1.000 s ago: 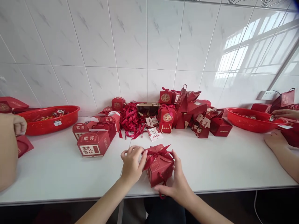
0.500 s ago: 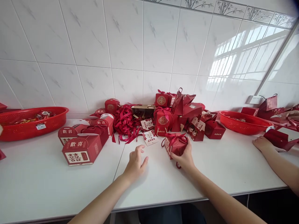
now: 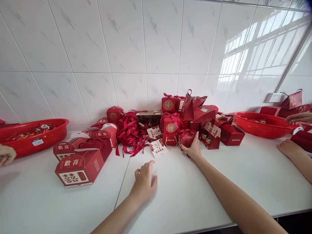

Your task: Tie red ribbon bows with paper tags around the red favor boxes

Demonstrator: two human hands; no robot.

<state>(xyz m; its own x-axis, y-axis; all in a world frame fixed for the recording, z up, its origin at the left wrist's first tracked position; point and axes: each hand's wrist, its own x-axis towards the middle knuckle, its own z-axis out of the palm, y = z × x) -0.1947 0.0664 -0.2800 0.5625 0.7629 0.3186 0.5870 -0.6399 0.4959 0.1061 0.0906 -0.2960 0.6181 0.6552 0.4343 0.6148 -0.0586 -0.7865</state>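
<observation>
My right hand (image 3: 194,149) has its thumb and fingers closed around a small red gift box (image 3: 187,139) with a dark red ribbon bow on top. The box stands at the front of the pile, beside another red box (image 3: 171,126) with a gold round emblem. Resting on the white table, my left hand (image 3: 145,182) is empty with its fingers loosely apart. Just beyond it lie printed white tags (image 3: 158,148) and a heap of red ribbons (image 3: 128,133). Behind the held box rises a stack of red boxes (image 3: 198,113).
Larger red handled boxes (image 3: 80,167) stand at the left. Red plastic baskets, one left (image 3: 55,130) holding wrapped sweets and one right (image 3: 263,130), flank the pile. Other people's hands show at the left edge (image 3: 6,155) and right (image 3: 290,149). A tiled wall (image 3: 126,91) bounds the table.
My right hand has moved the bow-tied box away from me to the pile's front. My left hand stays on the table. Another person's hand has come in at the left edge.
</observation>
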